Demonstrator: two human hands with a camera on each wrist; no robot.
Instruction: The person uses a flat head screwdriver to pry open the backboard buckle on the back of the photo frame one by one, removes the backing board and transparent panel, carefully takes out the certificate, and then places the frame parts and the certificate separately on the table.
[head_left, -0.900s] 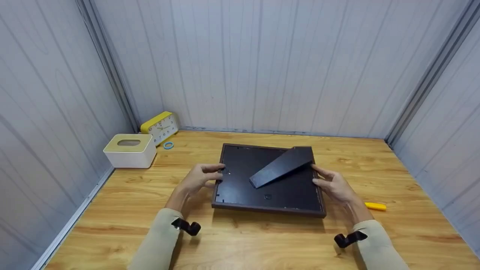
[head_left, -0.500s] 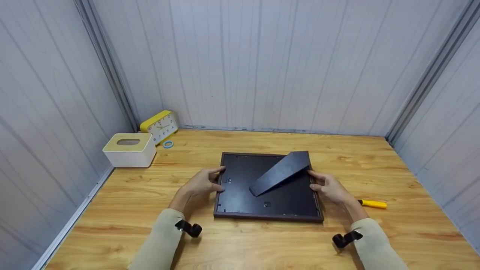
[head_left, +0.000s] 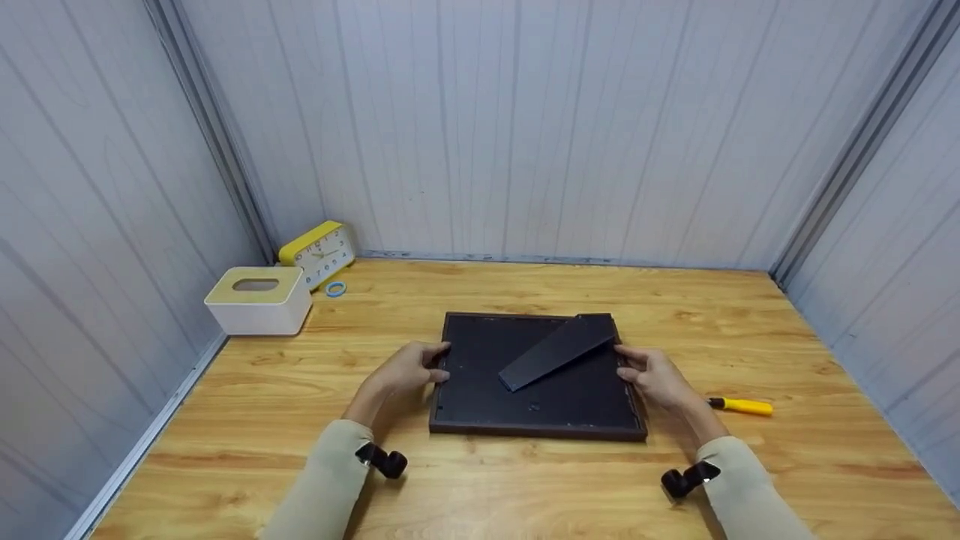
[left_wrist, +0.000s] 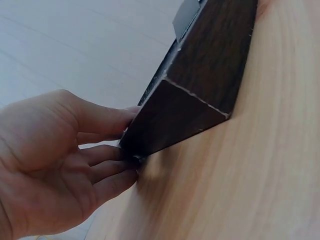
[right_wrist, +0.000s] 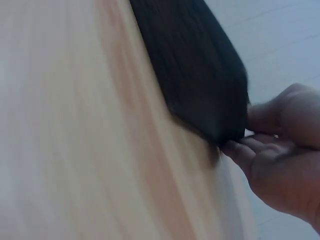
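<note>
A dark brown picture frame [head_left: 480, 409] lies back side up, low over the wooden table. Its black easel stand [head_left: 559, 352] runs slantwise across the backing, from the far right corner toward the middle. My left hand [head_left: 401, 367] grips the frame's left side, thumb on the upper face and fingers at the lower edge, as the left wrist view shows [left_wrist: 65, 155]. On the opposite side, my right hand [head_left: 656, 375] pinches the right edge the same way, with fingertips tucked at its underside in the right wrist view. The picture side faces down and is hidden.
A yellow-handled tool [head_left: 746, 406] lies right of my right wrist, its dark end partly covered. At the back left stand a white tissue box [head_left: 259, 315] with a wood-look lid, a yellow alarm clock [head_left: 322, 255] and a small blue ring [head_left: 336, 289]. Panel walls enclose the table.
Both hands have brought the frame down and slightly toward me, and it now looks flatter. More of the yellow-handled tool shows beside my right forearm.
</note>
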